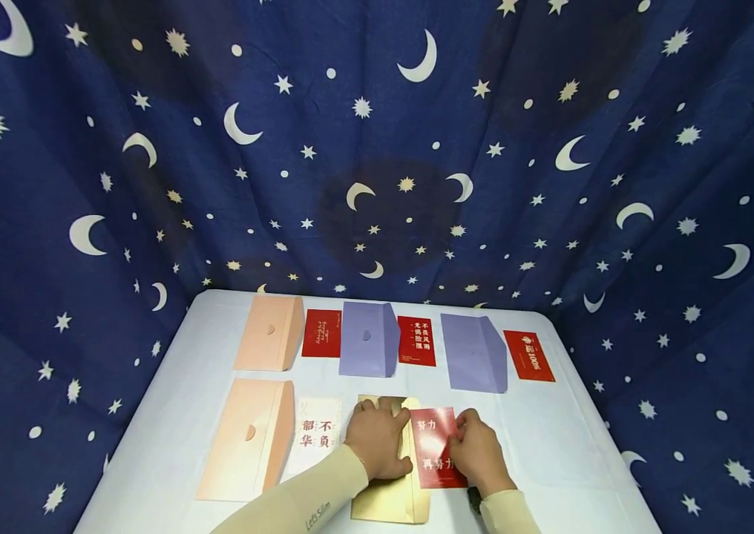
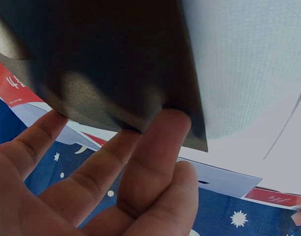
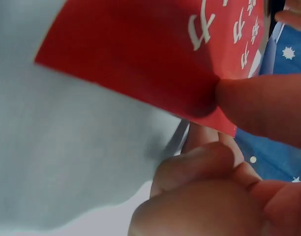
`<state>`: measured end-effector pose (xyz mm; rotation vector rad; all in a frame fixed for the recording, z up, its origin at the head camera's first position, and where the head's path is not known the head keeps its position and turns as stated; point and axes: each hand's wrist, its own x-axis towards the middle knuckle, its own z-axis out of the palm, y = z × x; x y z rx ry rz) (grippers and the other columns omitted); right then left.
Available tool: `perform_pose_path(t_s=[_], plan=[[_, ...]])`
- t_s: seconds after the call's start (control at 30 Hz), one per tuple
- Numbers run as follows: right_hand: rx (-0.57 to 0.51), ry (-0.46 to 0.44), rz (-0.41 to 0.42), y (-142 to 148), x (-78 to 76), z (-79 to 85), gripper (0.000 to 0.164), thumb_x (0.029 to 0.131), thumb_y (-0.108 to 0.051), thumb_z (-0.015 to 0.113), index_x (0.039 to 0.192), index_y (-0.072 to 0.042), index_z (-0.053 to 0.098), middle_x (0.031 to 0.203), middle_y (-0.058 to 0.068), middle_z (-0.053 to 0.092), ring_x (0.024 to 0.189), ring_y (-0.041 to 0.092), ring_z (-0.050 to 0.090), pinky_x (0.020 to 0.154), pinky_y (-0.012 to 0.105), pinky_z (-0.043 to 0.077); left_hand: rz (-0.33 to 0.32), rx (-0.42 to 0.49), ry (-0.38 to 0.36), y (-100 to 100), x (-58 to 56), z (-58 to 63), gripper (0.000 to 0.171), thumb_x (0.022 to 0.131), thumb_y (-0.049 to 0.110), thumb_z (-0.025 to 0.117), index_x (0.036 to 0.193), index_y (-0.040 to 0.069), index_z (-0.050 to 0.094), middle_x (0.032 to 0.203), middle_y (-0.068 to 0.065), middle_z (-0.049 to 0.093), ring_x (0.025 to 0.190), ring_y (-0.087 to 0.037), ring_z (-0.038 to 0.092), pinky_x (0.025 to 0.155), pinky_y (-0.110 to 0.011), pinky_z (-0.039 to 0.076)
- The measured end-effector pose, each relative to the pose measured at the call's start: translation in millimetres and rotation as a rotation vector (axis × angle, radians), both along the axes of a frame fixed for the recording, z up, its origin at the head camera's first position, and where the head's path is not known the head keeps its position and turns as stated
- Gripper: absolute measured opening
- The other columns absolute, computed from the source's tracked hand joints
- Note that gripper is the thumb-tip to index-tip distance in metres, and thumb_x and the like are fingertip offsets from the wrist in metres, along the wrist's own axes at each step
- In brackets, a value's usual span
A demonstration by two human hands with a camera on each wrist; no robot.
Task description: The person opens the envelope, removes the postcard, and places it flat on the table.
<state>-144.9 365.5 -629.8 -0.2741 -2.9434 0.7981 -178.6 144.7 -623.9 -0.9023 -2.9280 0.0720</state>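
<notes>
My left hand [image 1: 378,439] rests on a gold envelope [image 1: 377,508] at the front middle of the table, fingers spread. In the left wrist view its fingertips lie on the shaded envelope [image 2: 91,101] near one edge. With the right hand [image 1: 479,451] I pinch the right edge of a red card [image 1: 432,437] printed with white characters. The right wrist view has the thumb on the face of the card [image 3: 140,59] and the other fingers underneath. The card's left side lies right at the envelope's right edge.
A white card [image 1: 317,417] with red characters lies left of the gold envelope, by a peach envelope [image 1: 243,445]. Along the back lie another peach envelope [image 1: 266,337], two purple envelopes [image 1: 360,348] and several red cards [image 1: 529,356]. A starry blue curtain [image 1: 377,133] surrounds the table.
</notes>
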Motion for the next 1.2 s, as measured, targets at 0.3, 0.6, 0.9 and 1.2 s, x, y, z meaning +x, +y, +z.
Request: perform_pose_path(t_s=[0.3, 0.6, 0.9, 1.2], plan=[[0.035, -0.050, -0.047, 18, 1.3, 0.7, 0.026, 0.079, -0.011, 0.069, 0.100, -0.003, 0.056, 0.075, 0.005, 0.060, 0.067, 0.024, 0.058, 0.058, 0.044, 0.047, 0.007, -0.007, 0.004, -2, -1.4, -3.6, 0.081, 0.060, 0.083, 0.060, 0.123, 0.032, 0.056, 0.102, -0.012, 0.058, 0.081, -0.038, 0.056, 0.070, -0.048, 0.047], [0.061, -0.083, -0.087, 27, -0.8, 6.0, 0.026, 0.078, -0.011, 0.068, 0.098, 0.001, 0.056, 0.077, 0.012, 0.061, 0.068, 0.028, 0.059, 0.058, 0.048, 0.047, 0.011, -0.021, -0.023, -3, -3.1, -0.4, 0.082, 0.061, 0.083, 0.061, 0.127, 0.033, 0.055, 0.103, -0.013, 0.056, 0.084, -0.039, 0.056, 0.072, -0.049, 0.047], [0.059, -0.100, -0.110, 33, -1.2, 2.8, 0.031, 0.076, -0.014, 0.068, 0.101, 0.001, 0.057, 0.081, 0.012, 0.063, 0.074, 0.030, 0.061, 0.062, 0.051, 0.048, -0.028, -0.050, 0.001, -5, -5.6, -0.9, 0.080, 0.065, 0.082, 0.060, 0.127, 0.031, 0.061, 0.101, -0.012, 0.058, 0.084, -0.038, 0.059, 0.072, -0.050, 0.046], [0.078, -0.088, -0.130, 33, 0.8, -2.0, 0.034, 0.077, -0.017, 0.070, 0.100, 0.003, 0.058, 0.081, 0.016, 0.062, 0.075, 0.034, 0.061, 0.064, 0.054, 0.048, -0.044, -0.087, 0.002, -4, -4.7, -6.6, 0.081, 0.067, 0.086, 0.057, 0.130, 0.035, 0.060, 0.103, -0.010, 0.058, 0.086, -0.037, 0.059, 0.076, -0.049, 0.047]])
